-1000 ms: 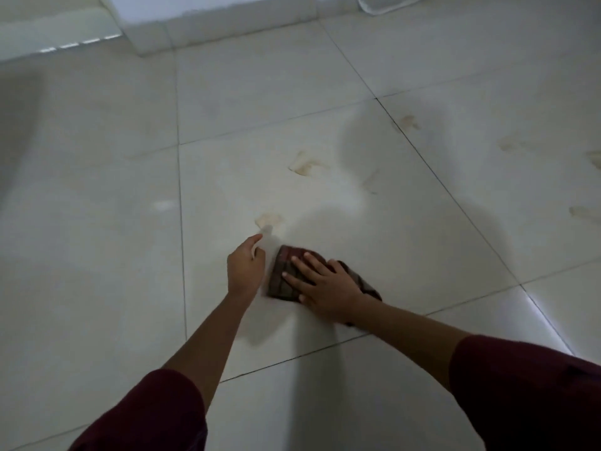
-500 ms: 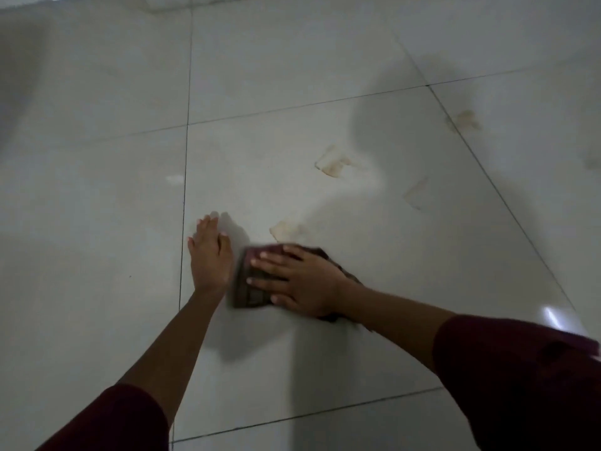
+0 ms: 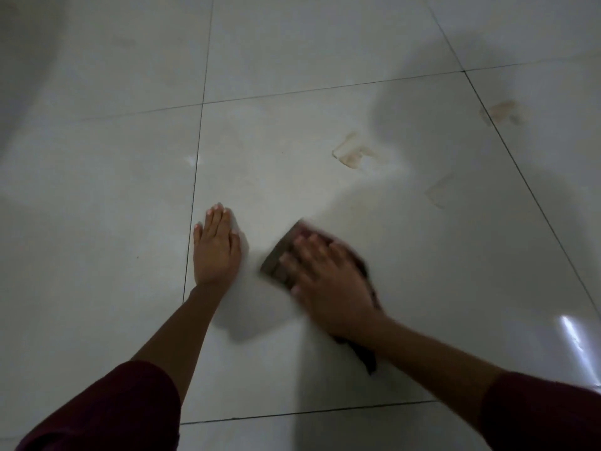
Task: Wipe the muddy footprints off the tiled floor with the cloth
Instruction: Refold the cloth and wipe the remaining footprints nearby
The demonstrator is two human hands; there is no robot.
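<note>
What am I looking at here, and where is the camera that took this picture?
No machine here: these are a person's two bare hands. The camera sits on the person's head and looks forward and down, so both arms reach into the picture from below.

The surface is a pale tiled floor. The right hand presses flat on a dark cloth and is blurred, which suggests wiping. The left hand lies flat on the floor beside it, apart from the cloth, holding nothing.

Beyond the hands are brownish mud marks: one footprint on the same tile, a fainter smear to its right, and another mark across the grout line.
</note>
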